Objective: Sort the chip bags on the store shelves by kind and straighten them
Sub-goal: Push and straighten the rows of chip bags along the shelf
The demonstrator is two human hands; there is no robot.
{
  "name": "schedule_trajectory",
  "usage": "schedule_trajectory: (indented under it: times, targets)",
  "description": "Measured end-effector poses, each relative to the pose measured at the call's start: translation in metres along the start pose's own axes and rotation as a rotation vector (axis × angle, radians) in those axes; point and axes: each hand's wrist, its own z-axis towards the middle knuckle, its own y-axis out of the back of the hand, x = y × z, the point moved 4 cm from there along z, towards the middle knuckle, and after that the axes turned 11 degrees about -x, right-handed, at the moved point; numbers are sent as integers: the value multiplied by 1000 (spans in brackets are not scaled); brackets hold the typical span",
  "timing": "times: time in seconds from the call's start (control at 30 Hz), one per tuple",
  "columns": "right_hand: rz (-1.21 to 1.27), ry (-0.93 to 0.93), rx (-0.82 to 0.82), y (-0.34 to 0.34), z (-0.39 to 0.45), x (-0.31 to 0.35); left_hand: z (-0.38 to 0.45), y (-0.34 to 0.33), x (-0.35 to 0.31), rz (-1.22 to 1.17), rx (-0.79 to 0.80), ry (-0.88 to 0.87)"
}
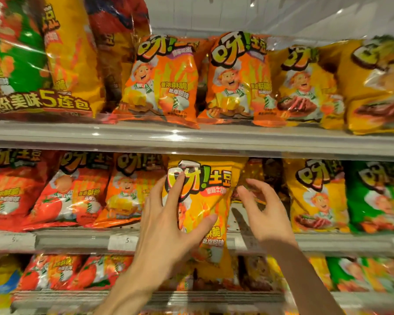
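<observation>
Upper shelf, left: large multipack point(32, 64) with red, green and yellow bags inside, leaning against shelf back.
Upper shelf, centre: two orange bags point(162, 80) upright side by side, a yellow bag just right of them.
Middle shelf, left: red bags point(62, 192), then an orange bag, all tilted.
Price tags point(123, 242): on middle shelf rail, digit 5 legible.
Left hand point(166, 223): fingers spread over front of yellow chip bag point(205, 196), thumb curled across its lower face; grip clamped on bag.
Yellow chip bag: in front of middle shelf, centre, tilted, top edge near underside of upper shelf, bottom hanging below the rail.
Right hand point(263, 208): fingers loosely curled, apart, holding nothing, just right of bag's edge before a dark gap.
Middle shelf, right: yellow bag point(316, 196) upright, green bag point(378, 196) beside it.
Lower shelf: red, yellow, green bags, blurred.
</observation>
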Motion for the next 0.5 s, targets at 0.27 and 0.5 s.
schedule_trajectory:
  times: [0.27, 0.5]
  targets:
    - [-198, 143, -44, 70, 24, -32, 16, -86, -52, 58, 48, 24]
    - [-388, 296, 32, 101, 39, -50, 33, -138, -82, 203, 18, 66]
